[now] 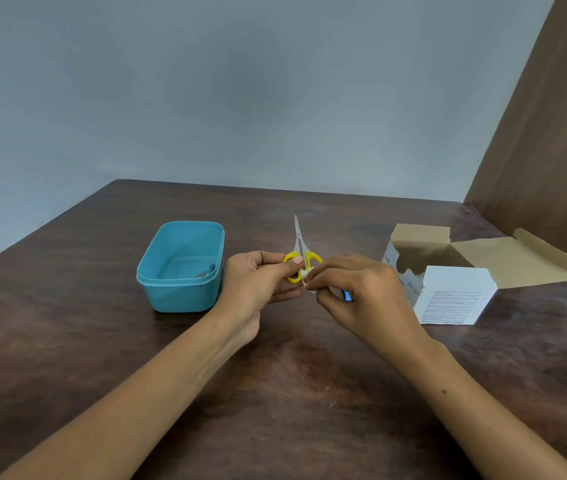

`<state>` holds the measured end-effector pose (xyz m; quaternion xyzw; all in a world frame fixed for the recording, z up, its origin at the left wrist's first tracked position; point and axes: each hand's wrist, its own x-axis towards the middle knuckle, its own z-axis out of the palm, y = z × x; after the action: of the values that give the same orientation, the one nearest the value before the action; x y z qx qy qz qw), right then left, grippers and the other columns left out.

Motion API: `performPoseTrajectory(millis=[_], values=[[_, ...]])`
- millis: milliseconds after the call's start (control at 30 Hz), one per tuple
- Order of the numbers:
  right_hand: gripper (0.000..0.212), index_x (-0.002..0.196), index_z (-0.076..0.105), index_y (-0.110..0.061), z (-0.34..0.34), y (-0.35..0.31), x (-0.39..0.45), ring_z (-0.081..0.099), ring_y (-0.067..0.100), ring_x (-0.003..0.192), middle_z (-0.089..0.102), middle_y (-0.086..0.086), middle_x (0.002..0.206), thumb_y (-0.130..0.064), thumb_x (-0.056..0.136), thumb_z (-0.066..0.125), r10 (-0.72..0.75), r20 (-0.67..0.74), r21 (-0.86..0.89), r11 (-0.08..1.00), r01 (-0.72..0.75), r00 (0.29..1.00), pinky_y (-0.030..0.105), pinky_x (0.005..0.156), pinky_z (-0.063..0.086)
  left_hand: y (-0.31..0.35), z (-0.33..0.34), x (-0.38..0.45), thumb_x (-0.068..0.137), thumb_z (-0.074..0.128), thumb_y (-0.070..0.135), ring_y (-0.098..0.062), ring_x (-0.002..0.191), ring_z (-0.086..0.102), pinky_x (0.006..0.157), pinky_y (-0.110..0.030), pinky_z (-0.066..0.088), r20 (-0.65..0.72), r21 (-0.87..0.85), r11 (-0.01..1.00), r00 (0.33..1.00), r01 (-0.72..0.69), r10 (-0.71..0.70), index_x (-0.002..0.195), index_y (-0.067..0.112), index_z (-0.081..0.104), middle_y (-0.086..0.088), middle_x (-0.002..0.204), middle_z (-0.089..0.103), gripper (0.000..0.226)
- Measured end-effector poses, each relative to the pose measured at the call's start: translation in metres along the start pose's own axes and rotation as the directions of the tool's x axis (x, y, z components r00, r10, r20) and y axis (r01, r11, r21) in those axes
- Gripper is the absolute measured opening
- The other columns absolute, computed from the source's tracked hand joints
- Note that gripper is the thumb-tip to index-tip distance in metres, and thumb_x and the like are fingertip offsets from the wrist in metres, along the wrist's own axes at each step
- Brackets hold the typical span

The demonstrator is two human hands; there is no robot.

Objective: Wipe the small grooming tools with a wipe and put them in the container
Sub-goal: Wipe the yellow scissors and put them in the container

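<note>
The left hand (258, 282) holds a small pair of scissors (300, 251) above the dark wooden worktop (275, 393), its fingers (289, 268) curled round one yellow handle loop with the thumb laid across it; the closed blades point up and away from the person. The right hand (358, 289) meets it just beside the other loop, fingers bent and pinching a small white wipe (310, 280) against the scissors' handle end. A bit of blue shows under the right fingers, too little to tell what it is. To the left, close to the left hand, stands an open teal container (180, 268); a small dark metal tool (206, 271) lies inside against its right wall, too small to name. To the right of the hands sits an opened white cardboard box (448, 292), flaps folded back, contents hidden.
</note>
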<state>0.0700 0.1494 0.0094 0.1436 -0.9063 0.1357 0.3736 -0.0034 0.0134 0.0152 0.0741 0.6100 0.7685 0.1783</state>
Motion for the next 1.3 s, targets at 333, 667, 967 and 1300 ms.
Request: performPoseTrajectory(millis=[333, 667, 967, 1300], values=[[0.022, 0.074, 0.071, -0.019, -0.007, 0.009, 0.002, 0.067, 0.002, 0.069, 0.071, -0.006, 0.073, 0.003, 0.075, 0.068, 0.547, -0.199, 0.441, 0.791, -0.424, 0.813, 0.013, 0.067, 0.051, 0.005, -0.003, -0.001, 0.081, 0.069, 0.005, -0.016, 0.068, 0.074, 0.057, -0.025, 0.059, 0.110, -0.059, 0.998, 0.994, 0.007, 0.000, 0.096, -0.001, 0.062, -0.008, 0.074, 0.075, 0.018], [0.012, 0.087, 0.074, -0.008, -0.009, 0.008, 0.005, 0.070, 0.013, 0.076, 0.075, 0.005, 0.081, 0.000, 0.079, 0.070, 0.648, 0.186, 0.758, 0.384, -0.528, 0.739, 0.020, 0.067, 0.055, 0.000, -0.003, -0.002, 0.079, 0.071, 0.005, -0.017, 0.071, 0.074, 0.059, -0.025, 0.059, 0.161, -0.016, 1.000, 0.987, -0.024, 0.026, 0.092, 0.002, 0.064, -0.007, 0.076, 0.075, 0.015], [0.023, 0.081, 0.072, -0.006, -0.013, 0.008, 0.004, 0.071, 0.014, 0.068, 0.074, 0.008, 0.073, -0.018, 0.061, 0.078, 0.705, 0.371, 0.767, 0.135, -0.627, 0.605, 0.017, 0.060, 0.055, 0.003, -0.003, -0.001, 0.076, 0.072, 0.005, -0.016, 0.069, 0.073, 0.056, -0.022, 0.057, 0.132, -0.022, 0.995, 0.987, -0.095, 0.097, 0.092, 0.001, 0.065, -0.010, 0.079, 0.076, 0.017], [0.018, 0.083, 0.073, -0.004, -0.008, 0.003, 0.003, 0.070, 0.013, 0.070, 0.075, 0.008, 0.076, -0.007, 0.066, 0.079, 0.699, 0.268, 0.788, 0.236, -0.568, 0.663, 0.018, 0.061, 0.054, -0.007, -0.002, 0.001, 0.083, 0.068, 0.013, -0.014, 0.075, 0.073, 0.063, -0.024, 0.059, 0.131, 0.019, 0.997, 0.989, -0.070, 0.067, 0.100, 0.002, 0.067, -0.009, 0.084, 0.075, 0.021]])
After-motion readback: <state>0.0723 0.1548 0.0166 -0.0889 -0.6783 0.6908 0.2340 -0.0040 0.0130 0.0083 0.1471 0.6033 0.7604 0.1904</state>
